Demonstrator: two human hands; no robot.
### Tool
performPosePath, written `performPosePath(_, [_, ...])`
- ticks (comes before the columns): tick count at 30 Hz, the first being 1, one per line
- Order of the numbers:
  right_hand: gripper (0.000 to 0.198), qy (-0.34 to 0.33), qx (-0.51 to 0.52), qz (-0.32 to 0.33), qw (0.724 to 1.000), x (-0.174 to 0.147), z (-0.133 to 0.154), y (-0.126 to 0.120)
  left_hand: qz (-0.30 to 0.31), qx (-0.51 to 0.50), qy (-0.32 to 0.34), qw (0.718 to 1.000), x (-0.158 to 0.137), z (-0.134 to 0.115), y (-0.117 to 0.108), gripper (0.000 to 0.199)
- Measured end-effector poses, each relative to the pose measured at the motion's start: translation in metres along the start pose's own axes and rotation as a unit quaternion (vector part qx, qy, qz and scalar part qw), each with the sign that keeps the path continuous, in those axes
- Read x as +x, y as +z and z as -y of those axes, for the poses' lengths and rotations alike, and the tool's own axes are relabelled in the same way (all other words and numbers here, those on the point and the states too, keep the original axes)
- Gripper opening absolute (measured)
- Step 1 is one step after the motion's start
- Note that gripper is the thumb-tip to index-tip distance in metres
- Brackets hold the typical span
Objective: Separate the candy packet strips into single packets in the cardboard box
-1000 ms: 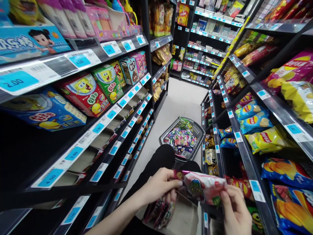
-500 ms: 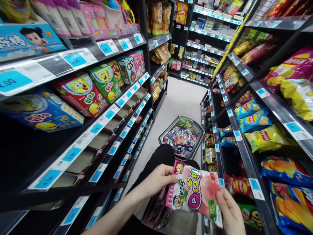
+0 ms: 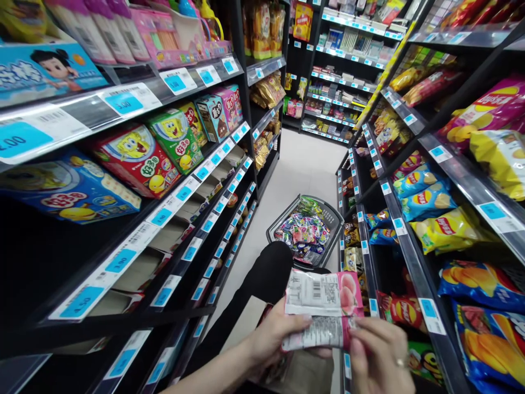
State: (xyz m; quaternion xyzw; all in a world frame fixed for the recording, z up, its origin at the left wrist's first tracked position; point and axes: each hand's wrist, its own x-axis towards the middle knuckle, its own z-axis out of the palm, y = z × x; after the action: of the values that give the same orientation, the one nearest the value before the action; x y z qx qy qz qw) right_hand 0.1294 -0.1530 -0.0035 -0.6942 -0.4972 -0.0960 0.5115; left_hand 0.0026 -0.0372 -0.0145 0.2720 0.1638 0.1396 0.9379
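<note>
My left hand (image 3: 283,334) grips a pink and white candy packet (image 3: 314,293) by its left side, thumb on top. The packet's printed back, with a barcode and peach pictures, faces up. My right hand (image 3: 379,350) is at the packet's right end, its thumb and fingers closed on the pink edge. Below my hands is an open cardboard box (image 3: 309,375), partly hidden by them; what lies in it shows only in part. Ahead of my knees, a grey basket (image 3: 337,219) on the floor holds several colourful candy packets.
Shelves with boxed snacks (image 3: 133,156) and price labels run along the left. On the right, shelves carry bags of chips (image 3: 445,230). A pale floor aisle (image 3: 307,158) leads to a stocked shelf unit (image 3: 344,71) at the far end.
The candy packet has been turned from its colourful front to its printed back. My right hand has shifted along its right edge, and my left hand has moved slightly lower.
</note>
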Motion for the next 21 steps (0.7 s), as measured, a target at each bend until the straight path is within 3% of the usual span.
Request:
performPosePath(2, [0.035, 0.132, 0.057, -0.014, 0.990, -0.002, -0.010, -0.009, 0.014, -0.032, -0.038, 0.999, -0.002, -0.005, -0.001, 0.061])
performPosePath(4, [0.060, 0.286, 0.191, 0.024, 0.939, -0.003, -0.016, -0.014, 0.020, -0.037, -0.049, 0.998, -0.002, -0.009, 0.000, 0.065])
performPosePath(6, [0.065, 0.377, 0.260, 0.047, 0.888, -0.004, -0.017, -0.017, 0.005, -0.018, -0.040, 0.999, -0.001, -0.011, 0.000, 0.073])
performPosePath(7, [0.062, 0.394, 0.258, 0.051, 0.881, -0.005, -0.017, -0.018, -0.007, 0.002, -0.024, 1.000, 0.000, -0.011, 0.001, 0.077])
performPosePath(10, [0.051, 0.408, 0.192, 0.052, 0.891, -0.007, -0.016, -0.023, -0.045, 0.082, 0.050, 0.994, -0.001, -0.013, 0.002, 0.087])
performPosePath(12, [0.045, 0.389, 0.138, 0.031, 0.910, -0.009, -0.015, -0.025, -0.072, 0.142, 0.092, 0.983, -0.002, -0.015, 0.002, 0.081])
performPosePath(15, [0.029, 0.321, 0.092, -0.036, 0.942, -0.008, -0.012, -0.022, -0.119, 0.242, 0.122, 0.955, -0.003, -0.019, 0.000, 0.048])
performPosePath(18, [0.024, 0.279, 0.109, -0.058, 0.952, -0.005, -0.006, -0.015, -0.141, 0.311, 0.159, 0.926, -0.003, -0.021, 0.000, 0.016])
performPosePath(21, [0.027, 0.267, 0.103, -0.046, 0.957, -0.003, 0.001, -0.014, -0.148, 0.359, 0.192, 0.902, -0.004, -0.023, 0.005, 0.008])
